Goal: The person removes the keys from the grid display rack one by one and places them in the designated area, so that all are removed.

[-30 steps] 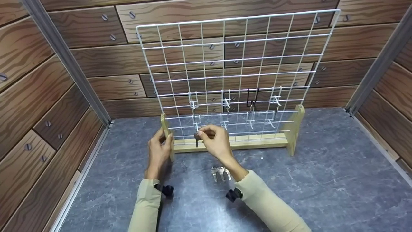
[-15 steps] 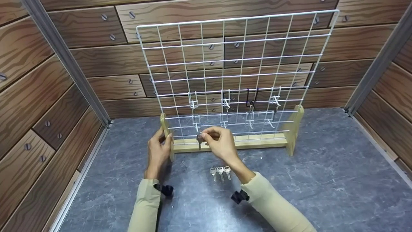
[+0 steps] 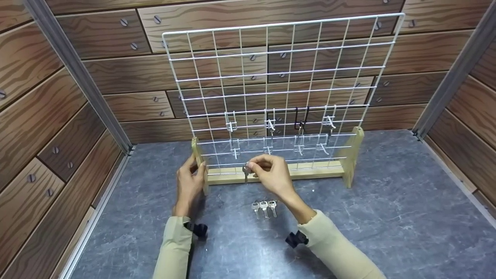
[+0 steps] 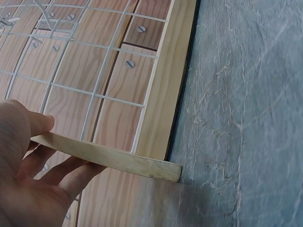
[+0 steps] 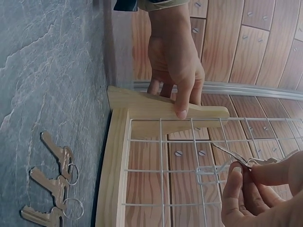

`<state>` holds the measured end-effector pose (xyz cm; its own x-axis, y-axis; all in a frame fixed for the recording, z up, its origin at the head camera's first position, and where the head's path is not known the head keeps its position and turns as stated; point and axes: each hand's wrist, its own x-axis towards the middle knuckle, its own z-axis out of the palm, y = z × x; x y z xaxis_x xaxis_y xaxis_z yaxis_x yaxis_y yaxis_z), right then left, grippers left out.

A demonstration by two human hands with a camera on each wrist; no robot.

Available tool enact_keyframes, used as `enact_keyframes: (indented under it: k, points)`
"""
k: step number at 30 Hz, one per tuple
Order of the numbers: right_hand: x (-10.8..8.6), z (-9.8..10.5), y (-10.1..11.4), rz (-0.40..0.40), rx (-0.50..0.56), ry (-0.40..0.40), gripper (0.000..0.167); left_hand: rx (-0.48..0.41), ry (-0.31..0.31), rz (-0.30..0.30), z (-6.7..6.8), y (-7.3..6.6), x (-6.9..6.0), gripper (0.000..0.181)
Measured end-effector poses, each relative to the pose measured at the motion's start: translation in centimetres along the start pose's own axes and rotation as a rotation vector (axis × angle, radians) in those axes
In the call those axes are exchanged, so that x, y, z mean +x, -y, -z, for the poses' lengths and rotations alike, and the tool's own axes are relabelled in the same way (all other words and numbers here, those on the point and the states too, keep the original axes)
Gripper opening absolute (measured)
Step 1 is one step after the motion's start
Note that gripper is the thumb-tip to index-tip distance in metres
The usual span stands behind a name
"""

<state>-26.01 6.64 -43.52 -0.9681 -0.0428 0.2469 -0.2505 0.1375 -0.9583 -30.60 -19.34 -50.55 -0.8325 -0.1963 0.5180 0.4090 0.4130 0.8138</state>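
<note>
My left hand (image 3: 190, 181) grips the left wooden end piece (image 3: 196, 149) of a white wire grid rack (image 3: 267, 93); in the left wrist view, the thumb (image 4: 42, 123) lies on one side and the fingers on the other. My right hand (image 3: 273, 174) pinches a key (image 3: 246, 174) by its head end. This key hangs blade down in front of the grid, below and right of the lower left hook (image 3: 235, 152). In the right wrist view the key (image 5: 228, 151) juts from between thumb and fingers. Three silver keys (image 3: 264, 207) lie side by side on the table.
Two rows of hooks sit on the grid. Keys appear to hang from the upper row, including the black hook (image 3: 301, 118). A wooden base bar (image 3: 317, 172) joins the end pieces. Wood-patterned walls (image 3: 128, 73) surround the grey table (image 3: 387, 201).
My right hand has moved right and slightly down with the key, away from the lower left hook. The left hand keeps its hold on the end piece. The whole view has shifted slightly.
</note>
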Motion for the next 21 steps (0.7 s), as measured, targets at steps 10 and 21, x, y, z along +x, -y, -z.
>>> enact_keyframes:
  k: [10, 21]
  points:
    - [0.0, 1.0, -0.5, 0.009, -0.034, -0.01, 0.005, -0.01, 0.003, 0.032, 0.0, -0.1, 0.0, 0.04]
    - [-0.4, 2.4, -1.5, 0.003, -0.074, -0.022, 0.005, -0.021, -0.003, 0.015, -0.3, 0.1, -0.1, 0.052]
